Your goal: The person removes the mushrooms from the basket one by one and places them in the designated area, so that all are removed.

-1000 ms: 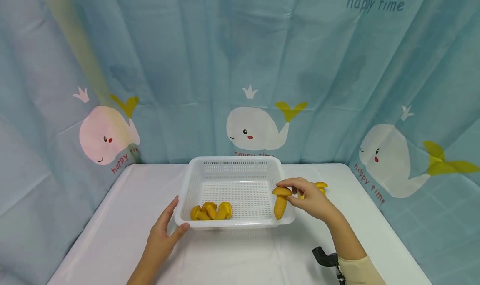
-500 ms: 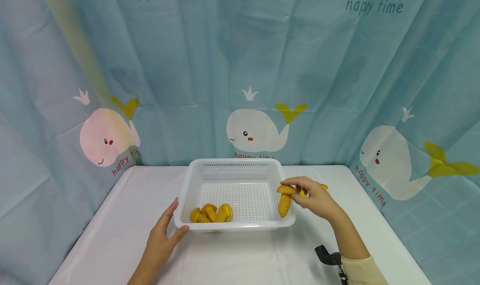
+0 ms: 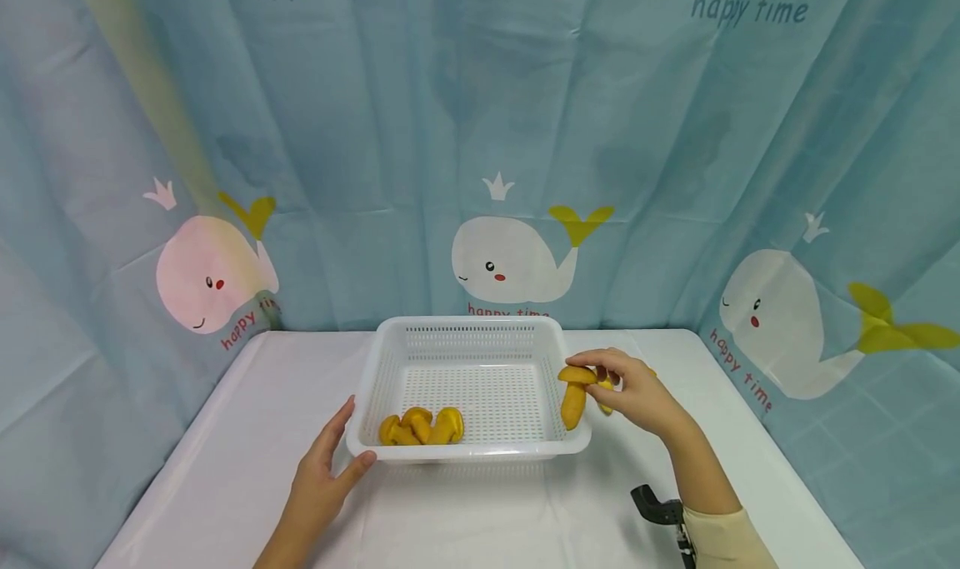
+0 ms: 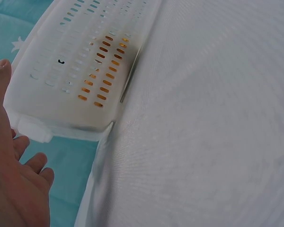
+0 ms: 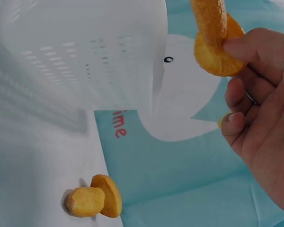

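My right hand (image 3: 628,392) pinches a yellow mushroom (image 3: 574,398) between thumb and fingers, cap up and stem down. In the head view it hangs over the right rim of a white plastic basket (image 3: 480,450); the right wrist view shows it apart from the basket wall. At the basket's front left corner, my left hand (image 3: 321,477) lies with fingers extended and thumb at the rim. Inside the basket's front left, several yellow mushrooms (image 3: 422,426) lie together. Another mushroom (image 5: 94,196) rests on the table right of the basket, partly hidden by my right hand in the head view.
A white cloth (image 3: 465,519) covers the table. Blue curtains (image 3: 405,136) printed with whales stand at the back and both sides. A black curved piece (image 3: 654,506) sits beside my right sleeve (image 3: 726,540).
My right hand has moved a little to the right and slightly up with the mushroom, from inside the basket's right edge to over its rim. The left hand stays in place.
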Action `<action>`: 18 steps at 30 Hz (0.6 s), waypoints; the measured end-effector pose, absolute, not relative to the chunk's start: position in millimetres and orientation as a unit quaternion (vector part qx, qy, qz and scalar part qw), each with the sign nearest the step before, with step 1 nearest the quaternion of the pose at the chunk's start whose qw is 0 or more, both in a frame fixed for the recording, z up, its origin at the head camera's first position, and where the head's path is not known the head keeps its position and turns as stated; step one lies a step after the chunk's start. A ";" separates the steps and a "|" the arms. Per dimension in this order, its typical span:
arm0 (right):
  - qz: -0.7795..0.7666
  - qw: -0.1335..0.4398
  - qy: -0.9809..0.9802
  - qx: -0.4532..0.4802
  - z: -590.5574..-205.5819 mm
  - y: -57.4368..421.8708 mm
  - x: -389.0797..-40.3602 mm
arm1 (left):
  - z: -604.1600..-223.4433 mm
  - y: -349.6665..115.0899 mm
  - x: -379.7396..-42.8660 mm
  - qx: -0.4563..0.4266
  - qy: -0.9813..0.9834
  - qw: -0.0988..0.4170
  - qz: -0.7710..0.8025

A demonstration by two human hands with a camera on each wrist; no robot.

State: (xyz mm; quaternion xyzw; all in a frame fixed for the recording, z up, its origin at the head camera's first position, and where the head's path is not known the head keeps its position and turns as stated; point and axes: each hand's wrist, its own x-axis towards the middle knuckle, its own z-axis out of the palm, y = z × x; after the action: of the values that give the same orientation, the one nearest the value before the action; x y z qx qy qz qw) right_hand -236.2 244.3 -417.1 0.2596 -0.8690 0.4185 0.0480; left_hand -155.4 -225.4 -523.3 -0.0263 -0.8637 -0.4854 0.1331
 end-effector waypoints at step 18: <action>0.425 0.064 -0.862 0.268 -428.7 258.9 -240.4 | -525.7 -228.2 -155.5 -0.033 -0.860 0.135 -0.490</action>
State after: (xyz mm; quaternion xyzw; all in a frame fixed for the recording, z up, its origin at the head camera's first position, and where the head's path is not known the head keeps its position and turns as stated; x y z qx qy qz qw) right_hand -240.4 258.9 -428.7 0.2679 -0.8622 0.4252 0.0639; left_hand -155.5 -228.2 -525.7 -0.0333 -0.8604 -0.4904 0.1346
